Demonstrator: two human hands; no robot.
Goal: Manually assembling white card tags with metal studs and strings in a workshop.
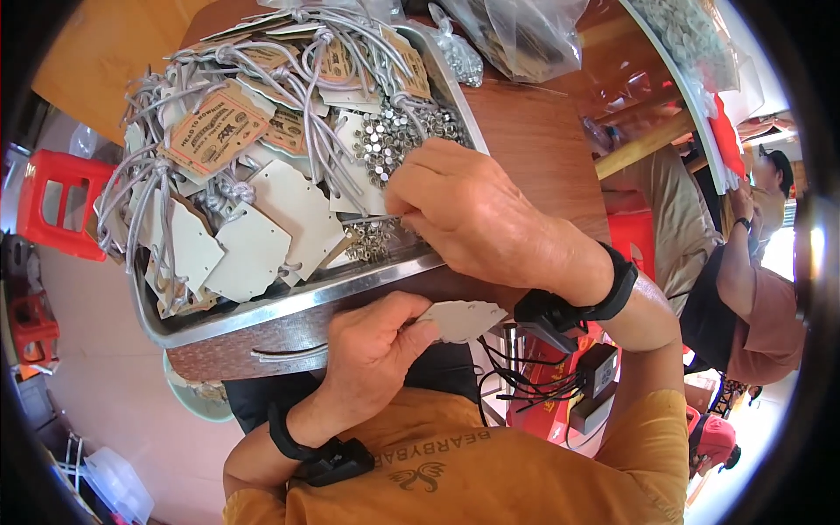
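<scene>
Item: pale card tag point(459, 319), pinched flat in my left hand point(372, 354) below the metal tray point(289, 302) edge; light, thin, bendable, best held by its rim. My right hand point(472, 219) reaches into the tray, fingertips closed among small silver studs point(394, 140), tiny and slippery, beside corded tags point(219, 131)

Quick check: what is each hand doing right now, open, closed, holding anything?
Left hand: closed on a pale scalloped card tag.
Right hand: fingertips pinched down among small silver metal eyelets in the steel tray; whether it holds one cannot be told.
</scene>
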